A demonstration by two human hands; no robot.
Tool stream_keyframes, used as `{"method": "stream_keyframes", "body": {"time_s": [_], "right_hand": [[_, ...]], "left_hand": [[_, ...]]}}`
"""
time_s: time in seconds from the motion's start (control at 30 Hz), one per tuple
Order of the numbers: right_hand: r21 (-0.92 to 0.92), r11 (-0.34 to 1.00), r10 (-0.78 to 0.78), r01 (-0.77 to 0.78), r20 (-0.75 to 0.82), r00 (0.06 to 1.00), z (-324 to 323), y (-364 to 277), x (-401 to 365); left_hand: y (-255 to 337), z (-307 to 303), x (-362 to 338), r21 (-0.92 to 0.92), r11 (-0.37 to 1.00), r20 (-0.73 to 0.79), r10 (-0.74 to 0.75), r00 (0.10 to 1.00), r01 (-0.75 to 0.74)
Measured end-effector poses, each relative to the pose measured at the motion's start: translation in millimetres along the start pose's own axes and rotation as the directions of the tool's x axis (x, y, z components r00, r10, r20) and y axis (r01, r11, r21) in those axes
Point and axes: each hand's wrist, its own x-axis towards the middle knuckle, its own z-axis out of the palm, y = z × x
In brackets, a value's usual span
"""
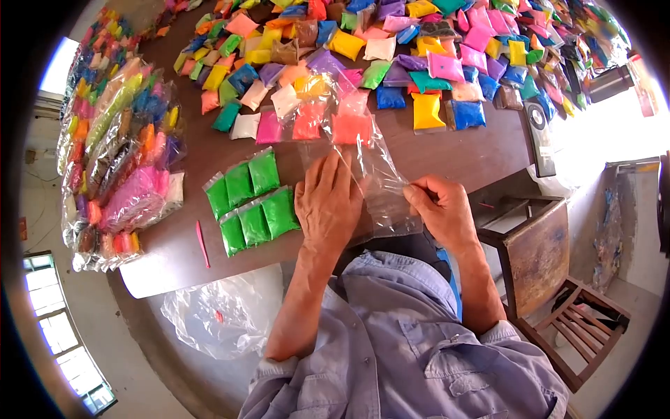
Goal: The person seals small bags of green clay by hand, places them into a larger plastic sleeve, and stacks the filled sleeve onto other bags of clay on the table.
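A long clear plastic bag (384, 185) lies at the table's near edge, its far end overlapping several coral and pink packets. My left hand (324, 199) rests on the bag's left side, palm down with fingers stretched out. At the bag's right edge, my right hand (444, 209) pinches the film between thumb and fingers. Just left of my left hand are two rows of bright green packets, a farther row (241, 183) and a nearer row (257, 222). The nearer row reaches close to my left wrist.
A heap of small colourful packets (427, 64) covers the table's (474, 160) far side. Large filled clear bags (125, 153) stand along the left. A thin pink stick (202, 244) lies near the front edge. Below hangs a crumpled clear bag (216, 318); a wooden chair (541, 255) stands right.
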Motion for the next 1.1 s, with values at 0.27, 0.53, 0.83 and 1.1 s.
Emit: {"method": "stream_keyframes", "body": {"time_s": [0.27, 0.53, 0.83, 1.1], "right_hand": [[-0.130, 0.986, -0.119, 0.107, -0.085, 0.989, 2.2, -6.8, 9.5], [-0.145, 0.949, -0.304, 0.280, -0.195, 0.932, 18.0, -5.1, 19.3], [-0.174, 0.924, -0.374, 0.342, -0.211, 0.903, 22.4, 4.4, 20.8], [-0.156, 0.936, -0.343, 0.315, -0.212, 0.915, 20.6, 9.1, 19.8]], "left_hand": [[7.8, -17.0, -2.3, -0.109, 0.991, 0.021, 0.077, 0.997, -0.074], [12.7, -8.8, -6.7, -0.264, 0.946, 0.070, 0.212, 0.975, -0.187], [3.2, -55.2, -16.2, -0.283, 0.958, -0.118, 0.019, 0.993, -0.052], [-57.6, -111.5, -30.9, -0.092, 0.918, 0.117, -0.375, 0.919, 0.386]]}}
